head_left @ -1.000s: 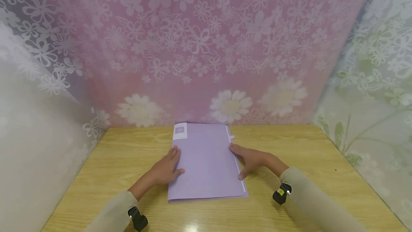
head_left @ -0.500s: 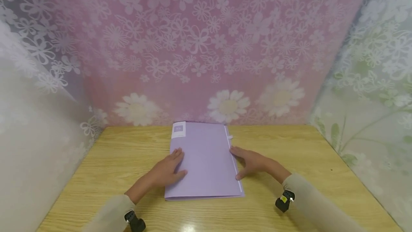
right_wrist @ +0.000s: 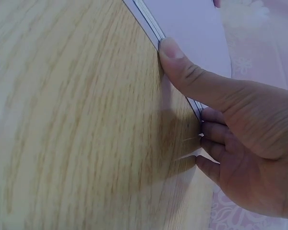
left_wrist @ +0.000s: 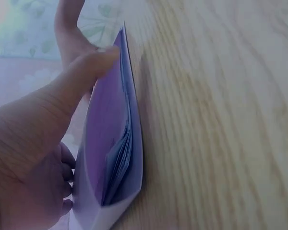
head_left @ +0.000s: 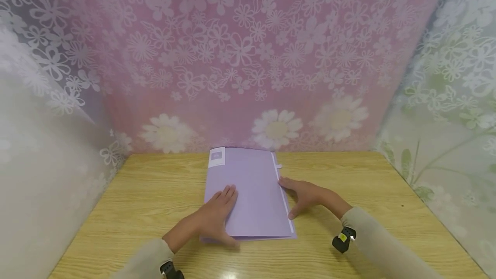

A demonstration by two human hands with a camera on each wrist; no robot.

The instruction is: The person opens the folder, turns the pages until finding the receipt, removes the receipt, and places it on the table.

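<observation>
A light purple file folder (head_left: 252, 197) lies closed on the wooden table, with a white label (head_left: 217, 157) at its top left corner. In the left wrist view, its near end gapes and shows a stack of inner sheets (left_wrist: 119, 160). My left hand (head_left: 217, 218) rests over the folder's lower left part, fingers extended, thumb at the near edge. Along the right edge, by a white strip (head_left: 284, 201), my right hand (head_left: 308, 193) touches the folder with spread thumb and fingertips. The right wrist view shows that thumb (right_wrist: 192, 72) lying at the folder's edge.
The wooden table (head_left: 155, 184) backs onto a pink flowered wall covering (head_left: 248, 76). Pale flowered panels stand at the left (head_left: 46, 162) and right (head_left: 453, 141). A small tab (head_left: 279, 166) sticks out from the folder's right side.
My left hand has slid right and toward me from the folder's left edge, its thumb now at the near edge. The right hand stays at the right edge, nearly still.
</observation>
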